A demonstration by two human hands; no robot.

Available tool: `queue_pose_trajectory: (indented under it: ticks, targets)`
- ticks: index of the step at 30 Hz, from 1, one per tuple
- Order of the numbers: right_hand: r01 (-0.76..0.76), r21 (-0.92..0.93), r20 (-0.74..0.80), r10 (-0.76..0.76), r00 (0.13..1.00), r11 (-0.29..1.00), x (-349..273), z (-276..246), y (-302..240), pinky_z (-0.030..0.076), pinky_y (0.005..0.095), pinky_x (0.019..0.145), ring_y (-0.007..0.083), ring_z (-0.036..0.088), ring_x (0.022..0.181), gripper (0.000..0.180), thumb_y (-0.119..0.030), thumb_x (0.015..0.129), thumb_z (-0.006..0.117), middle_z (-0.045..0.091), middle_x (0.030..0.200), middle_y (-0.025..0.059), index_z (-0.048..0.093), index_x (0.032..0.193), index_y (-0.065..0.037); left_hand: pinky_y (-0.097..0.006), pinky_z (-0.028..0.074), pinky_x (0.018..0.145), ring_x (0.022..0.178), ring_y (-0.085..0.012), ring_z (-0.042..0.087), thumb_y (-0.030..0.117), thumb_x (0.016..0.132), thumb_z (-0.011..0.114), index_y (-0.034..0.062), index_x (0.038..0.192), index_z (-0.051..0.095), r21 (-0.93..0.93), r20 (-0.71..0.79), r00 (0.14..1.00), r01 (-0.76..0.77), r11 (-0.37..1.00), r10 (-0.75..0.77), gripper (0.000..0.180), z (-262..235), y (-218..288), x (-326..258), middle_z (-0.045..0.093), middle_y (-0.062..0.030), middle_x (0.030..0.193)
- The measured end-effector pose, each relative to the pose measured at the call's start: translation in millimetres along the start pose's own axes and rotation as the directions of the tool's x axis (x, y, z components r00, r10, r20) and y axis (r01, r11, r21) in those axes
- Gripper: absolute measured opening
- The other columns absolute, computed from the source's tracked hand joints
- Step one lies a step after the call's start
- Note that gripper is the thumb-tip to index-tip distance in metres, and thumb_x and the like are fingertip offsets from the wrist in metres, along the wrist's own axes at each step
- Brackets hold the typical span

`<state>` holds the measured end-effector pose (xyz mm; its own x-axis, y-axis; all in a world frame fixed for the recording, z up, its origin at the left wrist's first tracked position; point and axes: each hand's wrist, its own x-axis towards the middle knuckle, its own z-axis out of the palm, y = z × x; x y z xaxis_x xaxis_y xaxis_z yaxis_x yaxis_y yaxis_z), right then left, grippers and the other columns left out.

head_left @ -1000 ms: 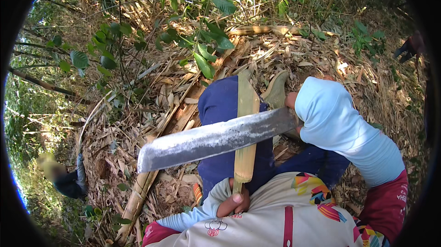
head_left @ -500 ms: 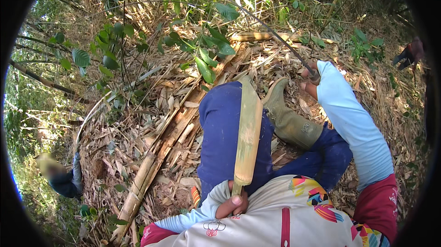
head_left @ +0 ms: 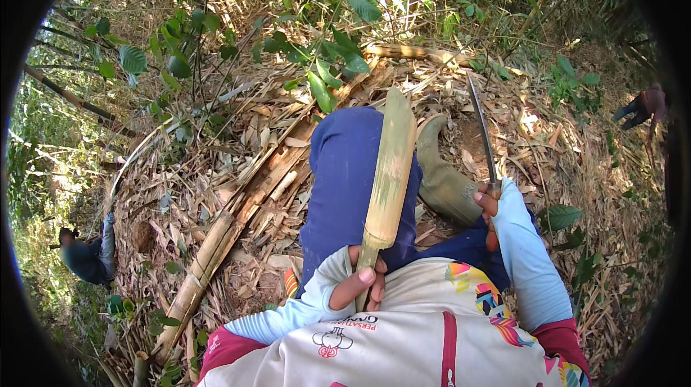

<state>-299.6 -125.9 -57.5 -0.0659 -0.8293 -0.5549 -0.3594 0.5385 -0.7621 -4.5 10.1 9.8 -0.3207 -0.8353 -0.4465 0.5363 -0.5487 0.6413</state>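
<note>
My left hand (head_left: 358, 284) grips the lower end of a short split bamboo piece (head_left: 389, 173), which stands upright over my blue trouser leg (head_left: 349, 178). My right hand (head_left: 489, 203) holds the handle of a long machete (head_left: 483, 131), its thin blade edge-on and pointing up and away, to the right of the bamboo piece. Both forearms are in pale blue sleeves. An olive rubber boot (head_left: 443, 178) lies between the bamboo piece and the machete hand.
Long bamboo poles (head_left: 216, 243) lie on dry leaf litter to my left. Green leafy branches (head_left: 317, 56) hang ahead. One person (head_left: 85, 256) crouches at the far left, another person (head_left: 643, 106) stands at the far right.
The machete lay flat across the bamboo piece a second ago; my right hand has since swung it up and out to the right, blade now edge-on. The bamboo piece stays upright.
</note>
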Motion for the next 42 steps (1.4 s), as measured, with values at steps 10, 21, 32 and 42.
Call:
queue_pose_trajectory:
  ticks: [10,21,32,42]
  targets:
    - [0.581,-0.125,-0.055,-0.590,0.805,0.804,-30,-8,-32,0.045,0.0247,0.065,0.0120,0.053,0.064,0.031,-0.019,0.079,0.071,0.057,0.069,0.0042,0.055,0.100,-0.002,-0.034,0.052,0.060,0.065,-0.0216,0.062,0.010,0.091,0.054,-0.0005,0.115,0.044,-0.054,0.017,0.999,-0.043,0.998,0.044,0.028,8,3,0,0.060,-0.0176,0.094]
    - [0.626,-0.561,0.332,-0.545,0.770,0.542,-67,35,-88,0.051,0.0357,0.063,0.0309,0.064,0.068,0.032,-0.016,0.071,0.072,0.065,0.072,0.0130,0.063,0.101,-0.008,-0.028,0.039,0.049,0.052,-0.0125,0.041,0.023,0.098,0.043,0.0032,0.119,0.040,-0.165,0.049,0.999,-0.003,0.986,0.011,0.029,20,6,0,0.045,-0.0062,0.072]
    - [0.771,-0.624,0.576,-0.590,0.565,0.129,-69,52,-116,0.046,0.0444,0.056,0.0305,0.063,0.066,0.019,-0.016,0.067,0.063,0.061,0.065,0.0095,0.063,0.085,-0.010,-0.027,0.037,0.047,0.050,-0.0119,0.040,0.026,0.099,0.041,0.0066,0.110,0.044,-0.084,0.046,0.999,0.010,0.996,-0.006,0.022,11,7,4,0.045,-0.0065,0.069]
    - [0.802,-0.596,0.639,-0.582,0.502,0.038,-65,57,-124,0.045,0.0424,0.052,0.0295,0.061,0.060,0.010,-0.017,0.073,0.058,0.059,0.063,0.0106,0.062,0.080,-0.010,-0.025,0.038,0.051,0.054,-0.0108,0.041,0.025,0.098,0.043,0.0029,0.107,0.043,-0.103,0.049,0.997,0.066,0.992,-0.062,0.024,3,6,4,0.045,-0.0046,0.069]
